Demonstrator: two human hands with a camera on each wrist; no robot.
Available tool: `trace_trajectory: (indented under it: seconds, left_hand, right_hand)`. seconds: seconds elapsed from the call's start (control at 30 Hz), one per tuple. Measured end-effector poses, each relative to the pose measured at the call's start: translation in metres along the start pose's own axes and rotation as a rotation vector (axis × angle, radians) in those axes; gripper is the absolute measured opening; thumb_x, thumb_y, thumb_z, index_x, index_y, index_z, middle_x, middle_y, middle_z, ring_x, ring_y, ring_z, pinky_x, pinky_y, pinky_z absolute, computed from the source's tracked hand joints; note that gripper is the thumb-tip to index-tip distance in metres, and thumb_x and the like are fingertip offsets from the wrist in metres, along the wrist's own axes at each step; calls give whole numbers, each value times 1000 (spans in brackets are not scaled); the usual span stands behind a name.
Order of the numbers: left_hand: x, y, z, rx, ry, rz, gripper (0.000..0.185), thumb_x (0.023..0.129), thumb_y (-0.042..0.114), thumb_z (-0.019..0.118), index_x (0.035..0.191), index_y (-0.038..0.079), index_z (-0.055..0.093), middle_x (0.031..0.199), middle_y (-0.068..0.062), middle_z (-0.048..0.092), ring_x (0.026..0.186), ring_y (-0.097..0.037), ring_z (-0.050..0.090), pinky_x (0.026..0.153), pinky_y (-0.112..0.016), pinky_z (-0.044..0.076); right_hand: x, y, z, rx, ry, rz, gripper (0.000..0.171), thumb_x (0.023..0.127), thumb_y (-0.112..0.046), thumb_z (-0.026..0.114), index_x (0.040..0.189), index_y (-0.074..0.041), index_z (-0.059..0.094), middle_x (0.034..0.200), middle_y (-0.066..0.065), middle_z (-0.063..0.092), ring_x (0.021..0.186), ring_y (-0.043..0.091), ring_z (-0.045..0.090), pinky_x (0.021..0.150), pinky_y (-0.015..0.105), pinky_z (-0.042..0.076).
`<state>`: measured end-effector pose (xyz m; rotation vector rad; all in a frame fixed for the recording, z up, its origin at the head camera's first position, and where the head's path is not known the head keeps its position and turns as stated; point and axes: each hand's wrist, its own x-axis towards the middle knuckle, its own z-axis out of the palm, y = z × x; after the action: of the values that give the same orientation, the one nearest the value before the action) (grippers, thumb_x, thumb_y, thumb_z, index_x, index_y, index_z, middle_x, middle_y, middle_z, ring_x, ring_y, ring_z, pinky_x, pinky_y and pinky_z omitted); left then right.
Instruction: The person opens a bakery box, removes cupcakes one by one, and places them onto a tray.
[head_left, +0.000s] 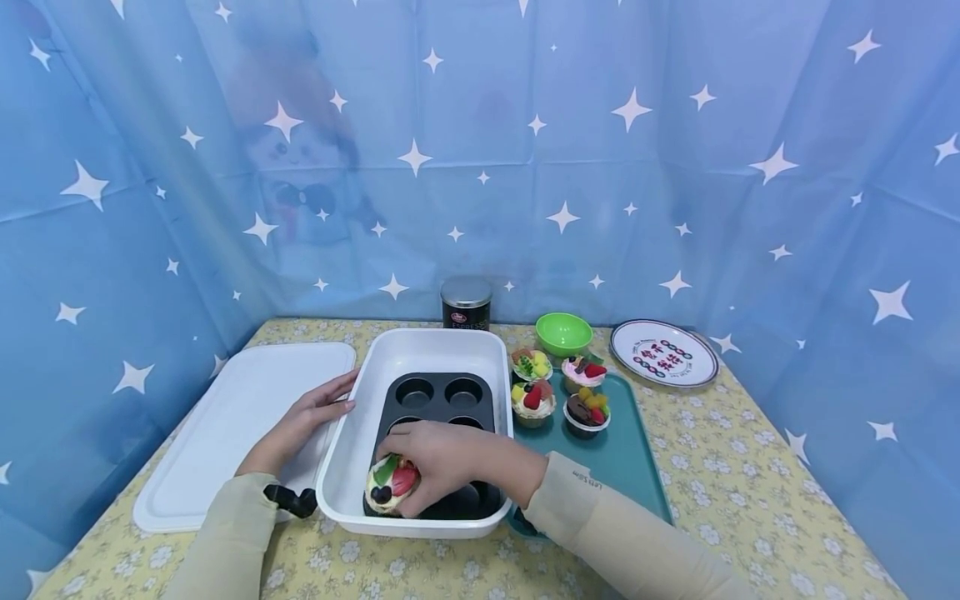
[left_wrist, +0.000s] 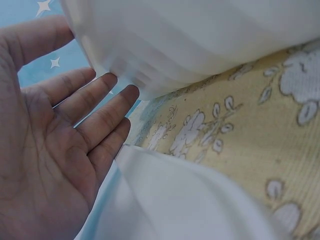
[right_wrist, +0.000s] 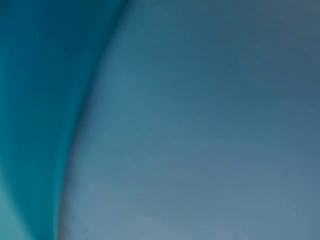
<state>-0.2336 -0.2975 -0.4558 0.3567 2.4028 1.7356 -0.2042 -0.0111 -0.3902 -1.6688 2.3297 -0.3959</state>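
My right hand [head_left: 442,458] grips a cupcake [head_left: 382,493] topped with cream, a strawberry slice, a dark berry and a green piece. It is at the front left cup of a dark muffin pan [head_left: 438,393], which lies inside a white rectangular tub [head_left: 420,528]. Fingers and wrist cover part of the pan. At the tub's left side is my left hand [head_left: 303,421]. In the left wrist view its fingers [left_wrist: 102,117] are extended, with the tips right at the tub's outer wall [left_wrist: 190,40]. The right wrist view holds only blurred teal and blue-grey surfaces.
A white lid [head_left: 240,417] lies left of the tub. To the right, several decorated cupcakes [head_left: 532,407] stand on a teal tray [head_left: 630,450]. Behind are a dark can [head_left: 467,308], a green bowl [head_left: 564,333] and a printed plate [head_left: 701,362]. A starry blue curtain [head_left: 480,208] surrounds the table.
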Motion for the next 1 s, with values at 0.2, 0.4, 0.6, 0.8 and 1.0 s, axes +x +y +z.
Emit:
trace_trajectory:
  seconds: [0.2,0.4,0.6,0.8,1.0]
  left_hand:
    - [-1,1,-1,-12,-11,-16,68,101,34,59,161,23,28,163,-8,31,147,-35,31,114,-58,30]
    - [0,2,0,-22,-15,-17,69,101,34,59,161,21,28,163,-9,29,149,-36,27,115,-60,26]
    - [0,0,-1,-22,-15,-14,68,101,32,59,161,20,27,163,-10,29,149,-35,27,116,-59,26]
    - [0,-1,-2,-27,-20,-10,68,102,32,58,161,21,27,163,-7,30,149,-33,28,116,-56,28]
    - [0,0,-1,-20,-15,-14,68,102,31,58,161,20,27,163,-6,30,149,-32,27,116,-57,27]
  right_hand:
    - [-3,1,-7,77,32,11,61,87,-49,75,136,-19,55,126,-10,54,104,-1,52,85,9,45]
    - [-15,3,-21,60,98,38,63,85,-49,77,137,-21,55,128,-9,54,105,0,53,89,14,46]
    - [-34,10,-33,77,171,47,60,84,-44,79,135,-21,56,125,-8,56,104,2,55,88,16,48]
    - [-60,24,-38,124,251,61,55,84,-38,78,132,-24,57,121,-10,56,101,4,55,84,20,51]
    - [-89,33,-43,158,301,118,52,85,-37,77,132,-25,58,121,-11,57,99,5,56,82,27,54]
